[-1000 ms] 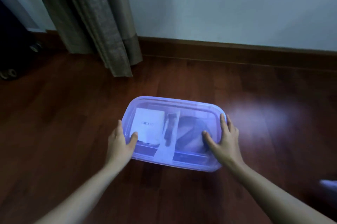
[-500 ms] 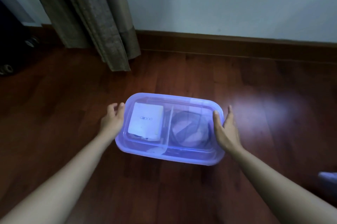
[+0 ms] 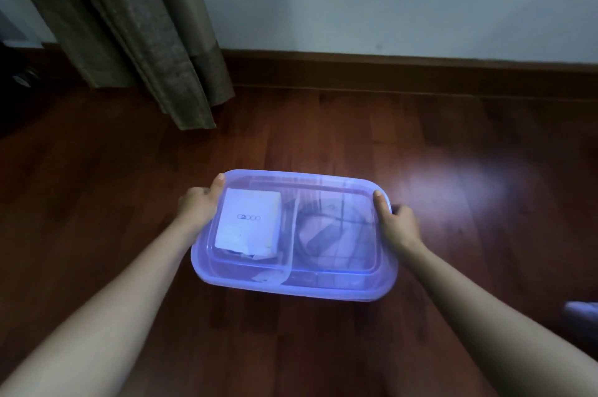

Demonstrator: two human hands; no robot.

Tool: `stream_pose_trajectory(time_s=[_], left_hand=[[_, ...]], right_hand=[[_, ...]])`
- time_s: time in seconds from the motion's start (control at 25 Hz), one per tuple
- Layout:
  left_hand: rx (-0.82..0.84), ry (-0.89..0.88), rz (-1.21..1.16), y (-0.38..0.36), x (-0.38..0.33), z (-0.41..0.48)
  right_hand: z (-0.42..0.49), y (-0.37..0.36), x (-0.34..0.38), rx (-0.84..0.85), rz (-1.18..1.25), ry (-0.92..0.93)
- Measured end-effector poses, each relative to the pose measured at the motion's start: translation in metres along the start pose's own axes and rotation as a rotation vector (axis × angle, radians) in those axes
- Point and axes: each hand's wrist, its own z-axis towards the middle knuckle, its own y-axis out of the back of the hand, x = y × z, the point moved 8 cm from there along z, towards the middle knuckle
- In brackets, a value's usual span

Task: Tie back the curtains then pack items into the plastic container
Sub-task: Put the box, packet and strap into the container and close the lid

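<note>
The see-through purple plastic container point(image 3: 291, 288), lid on, is just in front of the brown cloth curtain point(image 3: 155, 40). The left hand point(image 3: 197, 205) and right hand point(image 3: 396, 222) each grip one end (thumbs on top). Best to hold it flat and squeeze both ends evenly.

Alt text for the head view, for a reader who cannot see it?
The left hand and right hand grip the short ends of a lidded translucent purple plastic container above a wooden floor. Inside: a white box on the left, dark items on the right. A brown curtain hangs upper left.
</note>
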Motion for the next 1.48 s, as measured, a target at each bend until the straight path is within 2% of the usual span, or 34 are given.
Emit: stream_pose_trajectory(time_s=[0.08, 0.24, 0.36, 0.56, 0.76, 0.88, 0.96, 1.04, 1.08, 1.32, 1.48], left_hand=[[-0.023, 0.007, -0.061, -0.002, 0.002, 0.001], [0.111, 0.058, -0.355, -0.01, 0.01, -0.013], [0.166, 0.037, -0.265, -0.018, 0.035, -0.029], [-0.079, 0.05, 0.086, -0.009, 0.061, -0.053], [-0.142, 0.035, 0.138, -0.002, 0.051, -0.06], [-0.112, 0.047, 0.186, -0.003, 0.046, -0.066], [-0.005, 0.085, -0.061, -0.006, 0.046, -0.058], [0.2, 0.084, -0.423, -0.015, 0.036, -0.048], [0.261, 0.074, -0.482, -0.016, 0.03, -0.043], [0.273, 0.197, -0.679, -0.019, 0.017, -0.011], [0.169, 0.204, -0.7, -0.014, 0.015, -0.007]], right_hand=[[-0.004, 0.003, 0.002, -0.038, -0.028, 0.003], [-0.019, 0.009, 0.007, 0.011, 0.012, 0.008], [-0.04, 0.004, -0.016, 0.092, -0.051, -0.03], [-0.063, 0.0, -0.027, -0.001, -0.073, -0.002], [-0.064, 0.002, -0.025, -0.036, -0.125, 0.051], [-0.065, 0.001, -0.021, -0.029, -0.151, 0.072], [-0.064, 0.001, -0.02, -0.03, -0.132, 0.087], [-0.062, 0.0, -0.022, -0.014, -0.126, 0.087], [-0.062, -0.001, -0.022, 0.004, -0.131, 0.089], [-0.062, -0.001, -0.02, 0.042, -0.082, 0.103], [-0.059, -0.001, -0.022, 0.048, -0.075, 0.089]])
